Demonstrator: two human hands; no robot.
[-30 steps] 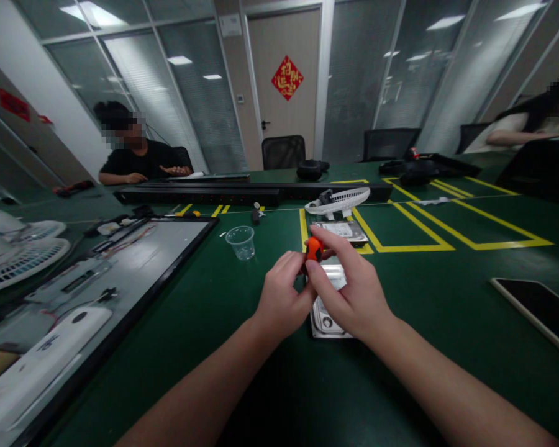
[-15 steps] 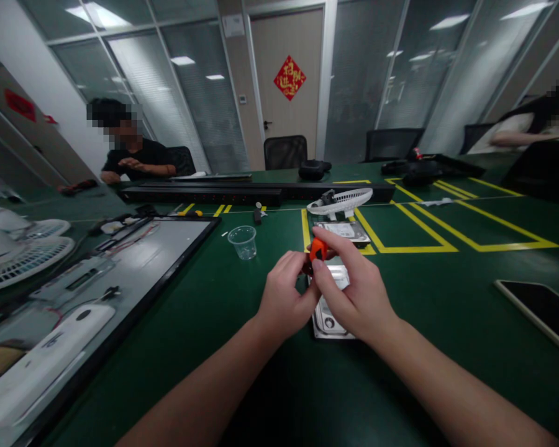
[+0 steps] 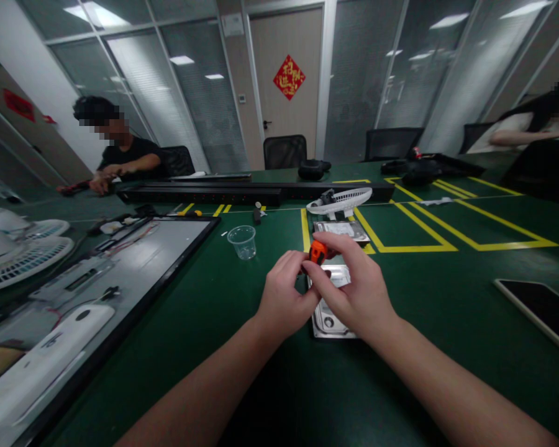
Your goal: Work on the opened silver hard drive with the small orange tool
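Note:
Over a silver hard drive (image 3: 327, 321) on the green table, my right hand (image 3: 356, 279) grips the orange and black handle of a screwdriver (image 3: 317, 251) between thumb and fingers. My left hand (image 3: 286, 288) is curled closed against the tool's lower part, and its fingertips are partly hidden. The shaft and tip cannot be seen behind my hands. A second hard drive (image 3: 342, 231) lies just beyond my right fingers. Left of my hands stands a clear plastic cup (image 3: 243, 242).
A white fan grille (image 3: 347, 200) lies behind the second drive. On the left is a large black-framed panel (image 3: 168, 248) with a white casing (image 3: 51, 354) on it. A phone (image 3: 540, 310) lies at right. Two people sit across the table, one at left (image 3: 125, 152).
My right fingers have shifted around the orange handle, which has turned a little. My left hand stays put. The person at left has leaned over and lowered their hands.

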